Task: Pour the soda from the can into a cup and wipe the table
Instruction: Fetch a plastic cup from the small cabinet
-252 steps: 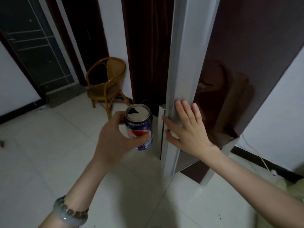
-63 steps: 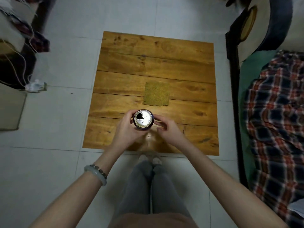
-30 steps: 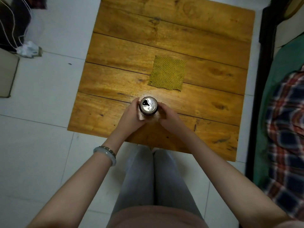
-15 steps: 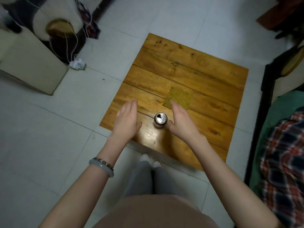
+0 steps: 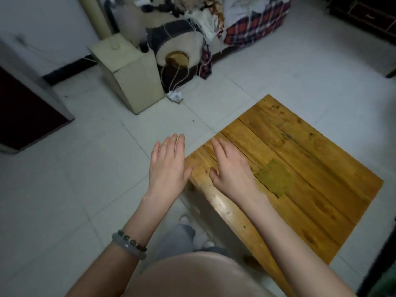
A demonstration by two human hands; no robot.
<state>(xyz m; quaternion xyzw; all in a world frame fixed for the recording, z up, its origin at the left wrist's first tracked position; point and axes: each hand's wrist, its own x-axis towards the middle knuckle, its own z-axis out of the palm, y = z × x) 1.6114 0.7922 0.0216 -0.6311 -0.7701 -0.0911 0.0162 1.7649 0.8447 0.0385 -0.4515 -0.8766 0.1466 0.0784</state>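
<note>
A low wooden table (image 5: 300, 146) fills the right half of the head view. On its planks lies a square olive-green cloth (image 5: 273, 179). My right hand (image 5: 231, 168) hovers over the table's near left corner with straight fingers and holds nothing. My left hand (image 5: 168, 166) is spread flat just off the table's left edge, over the floor, also empty. The soda can is not visible; my right arm covers the spot where it stood. No cup is in view.
White tiled floor (image 5: 75, 179) surrounds the table. A beige box (image 5: 128, 76) stands at the back left beside a heap of fabric and cords, with a white plug block (image 5: 174, 96) on the floor. A dark cabinet (image 5: 25, 108) is at far left. My legs are below.
Both hands let go of the can after setting it on the table and have opened. The view has swung left, so the table now sits to the right and the can is out of sight.
</note>
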